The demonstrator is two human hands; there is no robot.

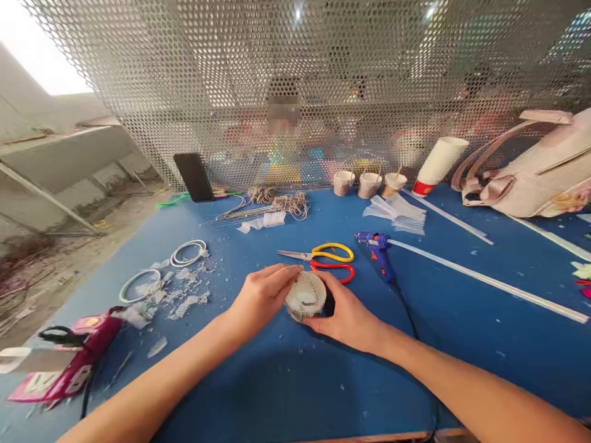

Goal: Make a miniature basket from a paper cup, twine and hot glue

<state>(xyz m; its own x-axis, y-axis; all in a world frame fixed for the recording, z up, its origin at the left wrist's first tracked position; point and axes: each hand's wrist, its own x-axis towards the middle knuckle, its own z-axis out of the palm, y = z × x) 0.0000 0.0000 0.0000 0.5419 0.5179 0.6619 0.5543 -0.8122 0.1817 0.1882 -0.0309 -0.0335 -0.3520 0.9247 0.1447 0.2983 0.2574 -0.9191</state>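
A small white paper cup [302, 296] stands between my hands, its mouth turned up toward me, with whitish wrapping round its side. A thin twisted cord [316, 287] crosses its opening. My right hand [345, 312] grips the cup from the right, thumb at the near side and fingers at the far side. My left hand [268, 292] is closed against the cup's left rim, its fingers pressed together; the fingertips are partly hidden. Just beyond the cup lie scissors [323, 255] with one yellow and one red handle, blades spread. A blue glue gun [379, 253] lies to the right.
Three small cups [370, 184] with cord handles stand at the back beside stacked paper cups [441, 163]. Twine bundles [289, 203], a phone [194, 177] and a pink bag [540, 166] line the mesh screen. White rings [188, 253], scraps and a pink power strip [78, 357] lie left.
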